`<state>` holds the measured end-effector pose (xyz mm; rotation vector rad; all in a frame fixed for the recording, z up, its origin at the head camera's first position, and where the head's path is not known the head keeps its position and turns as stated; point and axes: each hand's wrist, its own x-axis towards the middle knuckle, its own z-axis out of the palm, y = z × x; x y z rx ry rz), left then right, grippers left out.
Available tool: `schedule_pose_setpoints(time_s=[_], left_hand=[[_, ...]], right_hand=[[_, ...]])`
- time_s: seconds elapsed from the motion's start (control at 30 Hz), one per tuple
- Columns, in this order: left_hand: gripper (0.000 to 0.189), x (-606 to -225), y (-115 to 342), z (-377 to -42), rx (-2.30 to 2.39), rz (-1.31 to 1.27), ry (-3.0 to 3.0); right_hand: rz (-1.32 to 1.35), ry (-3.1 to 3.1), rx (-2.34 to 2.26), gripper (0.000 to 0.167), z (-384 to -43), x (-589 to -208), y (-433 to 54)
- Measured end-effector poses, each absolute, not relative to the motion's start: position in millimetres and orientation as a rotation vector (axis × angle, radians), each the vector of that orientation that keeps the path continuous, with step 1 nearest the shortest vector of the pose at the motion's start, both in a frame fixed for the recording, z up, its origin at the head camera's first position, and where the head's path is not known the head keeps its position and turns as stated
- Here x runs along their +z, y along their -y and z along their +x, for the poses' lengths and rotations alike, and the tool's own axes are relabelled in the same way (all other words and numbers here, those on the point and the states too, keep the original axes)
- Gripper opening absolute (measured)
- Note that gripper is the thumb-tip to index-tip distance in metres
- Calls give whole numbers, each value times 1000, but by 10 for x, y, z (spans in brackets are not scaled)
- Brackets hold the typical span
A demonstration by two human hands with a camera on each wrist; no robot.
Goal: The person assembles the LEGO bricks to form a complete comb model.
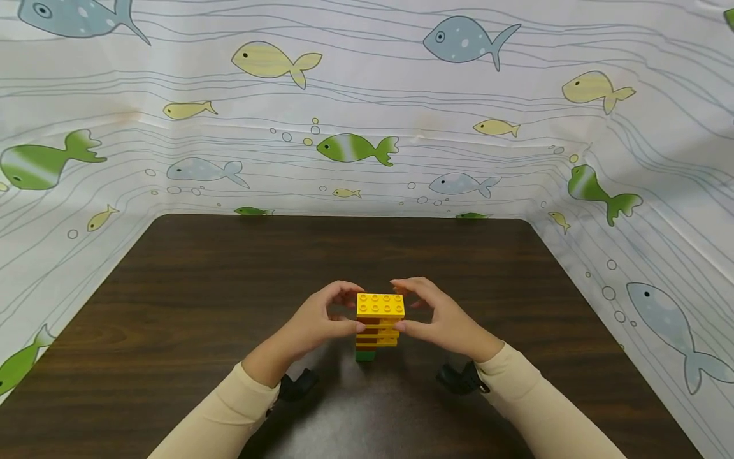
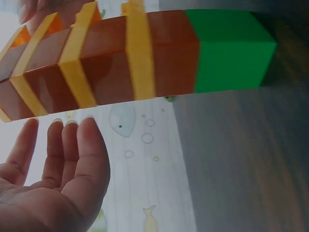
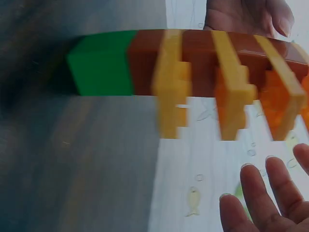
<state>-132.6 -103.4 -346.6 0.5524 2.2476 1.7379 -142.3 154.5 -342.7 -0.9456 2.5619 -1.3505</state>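
A tower of toy building bricks (image 1: pixel 380 306) stands upright on the table. Its base is a green brick (image 2: pixel 231 53); above that, brown bricks (image 2: pixel 108 72) alternate with thin yellow plates (image 3: pixel 168 111) that jut out to the right. A studded yellow plate tops it in the head view. My left hand (image 1: pixel 321 315) is at the tower's left side near the top, fingers loosely bent, thumb tip right by the edge. On the other side, my right hand (image 1: pixel 438 315) mirrors it. Both wrist views show relaxed, spread fingers with a gap between them and the bricks.
The dark wooden table (image 1: pixel 201 280) spreads around the tower. White cloth (image 1: pixel 378 95) printed with fish rises along its back and sides. Dark wrist-worn devices (image 1: pixel 298 384) hang under both wrists, close above the table.
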Motion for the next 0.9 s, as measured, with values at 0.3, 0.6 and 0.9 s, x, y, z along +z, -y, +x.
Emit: schedule_pose_setpoints(time_s=[0.3, 0.6, 0.9], left_hand=[[54, -3665, 1055, -1300, 1788, 544, -2170], [51, -3795, 1061, -1303, 1770, 508, -2183], [50, -3844, 1057, -1298, 1766, 502, -2187]], right_hand=[[-820, -2406, -1476, 60, -1398, -3698, -1585], [-771, -2334, -1502, 54, -1375, -3838, -1574], [-740, -2279, -1567, 55, -1347, -3902, -1549]])
